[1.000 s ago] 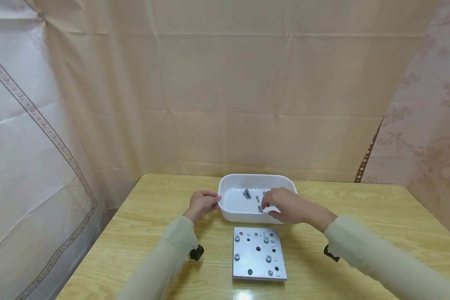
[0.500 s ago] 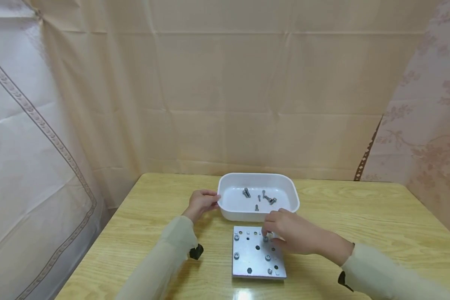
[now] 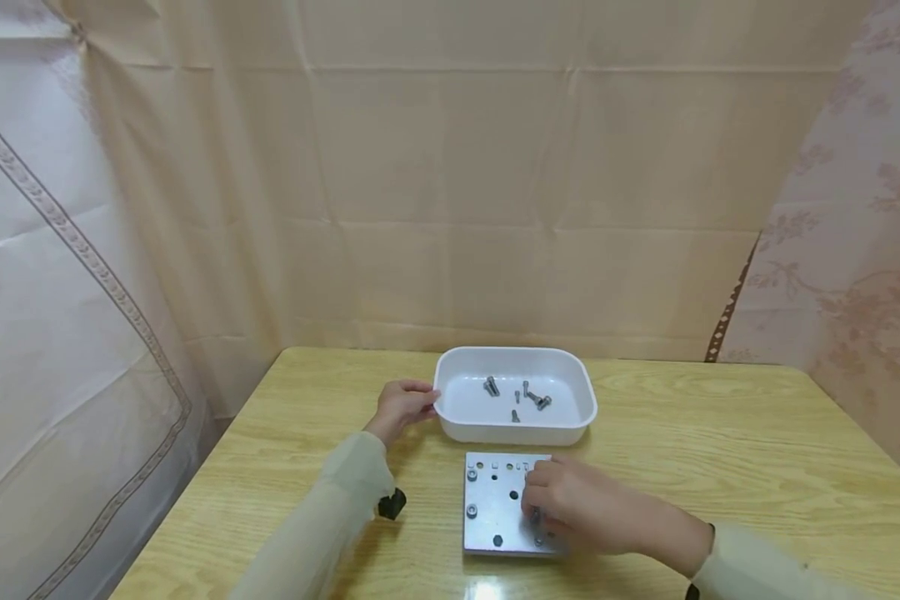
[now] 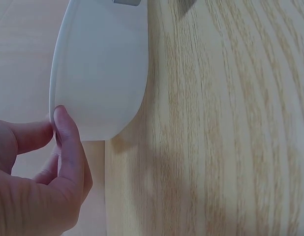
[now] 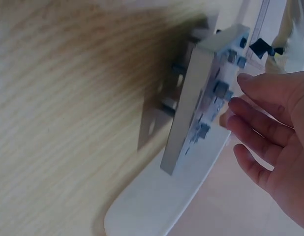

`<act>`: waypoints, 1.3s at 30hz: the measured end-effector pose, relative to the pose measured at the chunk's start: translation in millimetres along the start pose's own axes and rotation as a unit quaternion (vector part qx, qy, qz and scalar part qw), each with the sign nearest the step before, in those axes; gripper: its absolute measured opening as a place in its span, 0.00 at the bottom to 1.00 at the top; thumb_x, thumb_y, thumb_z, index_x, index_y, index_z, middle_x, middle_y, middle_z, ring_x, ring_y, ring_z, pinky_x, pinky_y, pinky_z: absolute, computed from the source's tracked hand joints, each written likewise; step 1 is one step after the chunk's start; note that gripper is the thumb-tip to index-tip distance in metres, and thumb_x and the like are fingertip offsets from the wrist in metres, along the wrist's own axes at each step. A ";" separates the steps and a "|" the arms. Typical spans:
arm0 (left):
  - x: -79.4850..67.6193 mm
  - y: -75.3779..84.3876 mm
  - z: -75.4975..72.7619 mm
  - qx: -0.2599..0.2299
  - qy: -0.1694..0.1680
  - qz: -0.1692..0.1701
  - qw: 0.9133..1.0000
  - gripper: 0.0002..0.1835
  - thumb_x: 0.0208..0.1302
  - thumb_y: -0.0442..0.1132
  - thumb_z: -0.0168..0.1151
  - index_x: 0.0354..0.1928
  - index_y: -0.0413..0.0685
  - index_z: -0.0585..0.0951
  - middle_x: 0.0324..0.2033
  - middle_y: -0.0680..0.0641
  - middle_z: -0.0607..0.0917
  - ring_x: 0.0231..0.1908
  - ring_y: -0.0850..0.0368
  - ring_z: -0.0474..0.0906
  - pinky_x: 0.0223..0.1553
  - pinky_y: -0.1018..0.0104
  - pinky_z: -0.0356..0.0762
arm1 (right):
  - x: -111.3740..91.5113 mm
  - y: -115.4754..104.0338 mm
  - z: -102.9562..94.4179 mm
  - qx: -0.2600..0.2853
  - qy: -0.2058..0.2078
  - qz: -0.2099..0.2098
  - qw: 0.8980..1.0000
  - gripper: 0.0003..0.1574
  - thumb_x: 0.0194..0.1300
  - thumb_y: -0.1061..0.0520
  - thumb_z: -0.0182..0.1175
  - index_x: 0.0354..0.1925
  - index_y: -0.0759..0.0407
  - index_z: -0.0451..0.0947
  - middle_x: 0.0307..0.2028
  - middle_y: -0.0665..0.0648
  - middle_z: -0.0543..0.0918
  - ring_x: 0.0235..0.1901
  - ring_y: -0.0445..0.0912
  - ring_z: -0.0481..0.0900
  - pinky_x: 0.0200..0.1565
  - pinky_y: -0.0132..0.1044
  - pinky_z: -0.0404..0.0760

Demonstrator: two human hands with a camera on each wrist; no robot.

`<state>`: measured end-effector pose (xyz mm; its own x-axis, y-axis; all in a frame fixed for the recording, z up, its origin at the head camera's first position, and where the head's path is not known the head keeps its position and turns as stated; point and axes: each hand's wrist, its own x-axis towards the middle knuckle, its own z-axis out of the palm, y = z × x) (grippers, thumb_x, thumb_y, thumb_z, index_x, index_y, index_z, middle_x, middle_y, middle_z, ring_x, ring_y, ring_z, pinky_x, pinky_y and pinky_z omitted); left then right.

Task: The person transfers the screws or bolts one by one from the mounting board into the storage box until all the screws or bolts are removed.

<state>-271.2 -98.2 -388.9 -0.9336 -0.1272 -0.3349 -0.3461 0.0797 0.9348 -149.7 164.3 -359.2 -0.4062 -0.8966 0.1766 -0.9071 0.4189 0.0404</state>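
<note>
My left hand point(image 3: 402, 406) pinches the left rim of a white plastic tray point(image 3: 516, 434), thumb on one side and fingers on the other, as the left wrist view shows. Several small socket-head bolts point(image 3: 492, 386) lie loose in the tray. In front of it is a silver metal plate point(image 3: 487, 533) with holes and bolts set in it. My right hand point(image 3: 592, 507) is over the plate's right side and hides part of it. In the right wrist view, its loosely bent thumb and fingers are right by a bolt head point(image 5: 222, 90), with nothing seen between them. Bolt ends protrude beneath the plate.
The tray and plate rest on a wood-grain table point(image 3: 330, 383). Beige cloth point(image 3: 450, 183) hangs along the table's back edge, with patterned cloth at both sides. A dark wrist device point(image 3: 392, 504) shows below the left sleeve.
The right hand has left the tray, come over the plate's back right, then moved nearer along its right side. The left hand has stayed at the tray's rim.
</note>
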 end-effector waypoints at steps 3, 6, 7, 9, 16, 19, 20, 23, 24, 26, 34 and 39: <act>0.3 -1.5 0.9 -0.008 0.001 0.001 1.000 0.17 0.59 0.31 0.66 0.49 0.29 0.79 0.37 0.39 0.83 0.23 0.60 0.79 0.37 0.65 0.88 | -0.1 -3.3 3.3 0.008 -0.004 -0.003 1.000 0.10 0.50 0.58 0.70 0.32 0.46 0.79 0.28 0.39 0.77 0.31 0.32 0.70 0.35 0.25 0.70; -0.5 -2.4 0.7 -0.009 0.000 0.002 1.000 0.16 0.60 0.31 0.66 0.49 0.29 0.79 0.36 0.39 0.82 0.22 0.60 0.79 0.35 0.67 0.88 | -0.8 -7.3 5.4 0.010 -0.001 -0.005 1.000 0.11 0.49 0.59 0.69 0.31 0.46 0.79 0.28 0.39 0.76 0.31 0.32 0.69 0.35 0.25 0.70; -0.6 -2.3 0.9 -0.009 0.000 0.001 1.000 0.16 0.60 0.31 0.66 0.49 0.29 0.79 0.36 0.39 0.83 0.23 0.60 0.79 0.35 0.67 0.88 | -1.1 -8.3 5.7 0.010 -0.003 -0.004 1.000 0.11 0.49 0.58 0.70 0.31 0.46 0.79 0.27 0.39 0.75 0.31 0.32 0.69 0.36 0.25 0.71; -1.2 -2.0 0.6 -0.008 0.000 0.002 1.000 0.16 0.60 0.31 0.66 0.49 0.29 0.79 0.37 0.39 0.83 0.23 0.60 0.79 0.36 0.67 0.88 | -1.5 -10.3 6.3 0.012 -0.005 -0.002 1.000 0.11 0.49 0.58 0.70 0.31 0.45 0.79 0.27 0.39 0.75 0.31 0.32 0.69 0.36 0.25 0.71; -0.9 -1.2 1.3 -0.009 0.002 0.007 1.000 0.16 0.59 0.30 0.66 0.48 0.29 0.79 0.36 0.40 0.83 0.23 0.60 0.79 0.37 0.66 0.88 | -2.2 -14.7 8.0 0.000 -0.023 0.007 1.000 0.12 0.49 0.57 0.70 0.31 0.44 0.78 0.28 0.39 0.76 0.33 0.33 0.70 0.39 0.27 0.74; -1.1 -0.8 0.9 -0.009 0.002 0.006 1.000 0.16 0.59 0.30 0.66 0.48 0.29 0.79 0.36 0.39 0.83 0.23 0.60 0.79 0.36 0.67 0.88 | -2.8 -15.9 8.9 -0.007 -0.023 0.006 1.000 0.12 0.49 0.57 0.70 0.32 0.45 0.78 0.29 0.39 0.77 0.34 0.33 0.71 0.41 0.29 0.77; -1.1 -0.8 0.8 -0.009 0.002 0.006 1.000 0.16 0.59 0.30 0.66 0.48 0.29 0.79 0.36 0.39 0.83 0.23 0.60 0.79 0.36 0.67 0.88 | -2.9 -16.0 9.2 -0.005 -0.024 0.007 1.000 0.12 0.50 0.57 0.70 0.32 0.45 0.79 0.29 0.39 0.77 0.34 0.33 0.72 0.41 0.29 0.77; -1.0 -0.6 0.9 -0.009 0.002 0.005 1.000 0.16 0.59 0.30 0.66 0.48 0.29 0.79 0.36 0.39 0.83 0.22 0.61 0.79 0.34 0.68 0.87 | -3.3 -16.6 10.9 -0.006 -0.015 0.000 1.000 0.11 0.50 0.57 0.70 0.32 0.45 0.79 0.28 0.39 0.77 0.34 0.33 0.71 0.42 0.30 0.79; -0.8 -0.6 1.1 -0.009 0.002 0.005 1.000 0.16 0.59 0.30 0.66 0.48 0.29 0.79 0.36 0.39 0.83 0.22 0.61 0.79 0.34 0.68 0.87 | -3.5 -16.7 11.6 -0.009 -0.009 -0.004 1.000 0.11 0.50 0.57 0.70 0.31 0.44 0.79 0.28 0.39 0.77 0.33 0.33 0.71 0.42 0.30 0.79; -0.7 -0.5 1.5 -0.010 0.001 0.005 1.000 0.16 0.59 0.30 0.65 0.48 0.29 0.79 0.36 0.39 0.83 0.22 0.61 0.78 0.33 0.69 0.87 | -3.5 -16.4 12.9 -0.015 0.005 -0.013 1.000 0.11 0.48 0.57 0.71 0.30 0.44 0.79 0.26 0.38 0.76 0.32 0.33 0.70 0.40 0.28 0.78; -0.5 0.0 0.6 -0.009 0.001 0.004 1.000 0.16 0.59 0.30 0.66 0.49 0.29 0.79 0.38 0.38 0.83 0.22 0.61 0.79 0.35 0.68 0.88 | -2.9 -14.9 13.6 -0.015 0.021 -0.026 0.999 0.11 0.47 0.59 0.71 0.28 0.45 0.79 0.25 0.38 0.77 0.30 0.32 0.70 0.38 0.27 0.76; -1.7 -0.2 0.6 -0.007 0.004 0.004 1.000 0.16 0.60 0.31 0.65 0.49 0.29 0.79 0.38 0.38 0.83 0.22 0.61 0.78 0.33 0.69 0.87 | -2.5 -14.8 13.3 -0.003 0.019 -0.025 1.000 0.11 0.47 0.59 0.71 0.28 0.44 0.79 0.25 0.38 0.77 0.30 0.32 0.69 0.37 0.26 0.74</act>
<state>-269.7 -97.4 -388.6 -0.9360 -0.1337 -0.3256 -0.3364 0.0673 0.9393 -136.7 158.5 -373.3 -0.3559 -0.9103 0.2112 -0.9253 0.3749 0.0568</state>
